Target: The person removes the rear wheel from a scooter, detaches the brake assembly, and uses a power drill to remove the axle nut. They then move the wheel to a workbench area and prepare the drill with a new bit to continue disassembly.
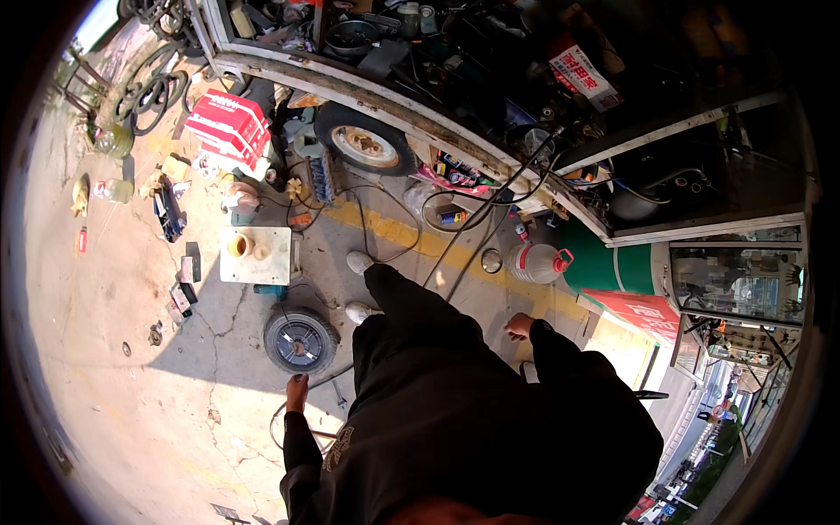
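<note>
My left hand (297, 394) hangs low beside a small black-tyred wheel (300, 339) that lies flat on the concrete. Its fingers are curled together, and a small dark spot shows at their tips; what they hold, if anything, is too small to name. On the other side of my body, my right hand (519, 327) hangs with loosely bent fingers partly apart and nothing visible in them. The large clear plastic jug (534, 263) with a red handle is the nearest big thing beyond it. Both hands are apart from these things.
A white-topped stool (255, 256) bears a yellowish cup. Behind it stand a red carton (229, 129) and a car wheel (361, 140) leaning at the cluttered metal-framed cabinet (394, 105). Black hoses (477, 220) cross the floor ahead. A green drum (612, 261) stands at the right.
</note>
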`<state>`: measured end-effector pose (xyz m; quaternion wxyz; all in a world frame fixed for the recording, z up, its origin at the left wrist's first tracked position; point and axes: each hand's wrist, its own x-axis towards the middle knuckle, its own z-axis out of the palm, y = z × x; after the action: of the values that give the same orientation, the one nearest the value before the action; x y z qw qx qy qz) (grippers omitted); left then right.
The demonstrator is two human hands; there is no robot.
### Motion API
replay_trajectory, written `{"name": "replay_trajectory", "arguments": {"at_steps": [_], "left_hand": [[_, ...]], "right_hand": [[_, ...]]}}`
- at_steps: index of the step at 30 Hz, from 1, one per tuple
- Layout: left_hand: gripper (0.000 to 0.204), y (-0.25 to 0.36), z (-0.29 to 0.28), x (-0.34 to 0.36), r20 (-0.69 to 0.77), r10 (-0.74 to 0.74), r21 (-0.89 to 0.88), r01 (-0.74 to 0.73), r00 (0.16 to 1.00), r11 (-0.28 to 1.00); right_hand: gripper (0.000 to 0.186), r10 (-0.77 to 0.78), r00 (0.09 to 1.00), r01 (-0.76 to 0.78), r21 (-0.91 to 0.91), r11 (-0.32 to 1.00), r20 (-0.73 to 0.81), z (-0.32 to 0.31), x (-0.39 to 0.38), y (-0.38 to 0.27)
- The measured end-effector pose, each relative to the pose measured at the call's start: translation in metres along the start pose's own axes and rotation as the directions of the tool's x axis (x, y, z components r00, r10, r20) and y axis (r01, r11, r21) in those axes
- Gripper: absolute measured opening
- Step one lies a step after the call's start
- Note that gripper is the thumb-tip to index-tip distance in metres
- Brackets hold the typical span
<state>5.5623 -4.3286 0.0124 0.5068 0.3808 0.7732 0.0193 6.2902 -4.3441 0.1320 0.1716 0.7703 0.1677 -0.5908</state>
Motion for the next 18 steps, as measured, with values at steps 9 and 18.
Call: {"name": "replay_trajectory", "arguments": {"at_steps": [9,18], "left_hand": [[0.039,0.152,0.025,-0.041,0.093,0.288,-0.070,-0.282,0.953,0.957],[0.050,0.120,-0.004,-0.047,0.281,-0.062,0.553,-0.109,0.958,0.826]], "right_hand": [[0.019,-0.548,0.819,0.526,-0.160,0.835,-0.169,-0.076,0.070,-0.015],[0.041,-0.815,0.573,0.691,-0.587,0.423,0.087,-0.120,0.001,-0.315]]}}
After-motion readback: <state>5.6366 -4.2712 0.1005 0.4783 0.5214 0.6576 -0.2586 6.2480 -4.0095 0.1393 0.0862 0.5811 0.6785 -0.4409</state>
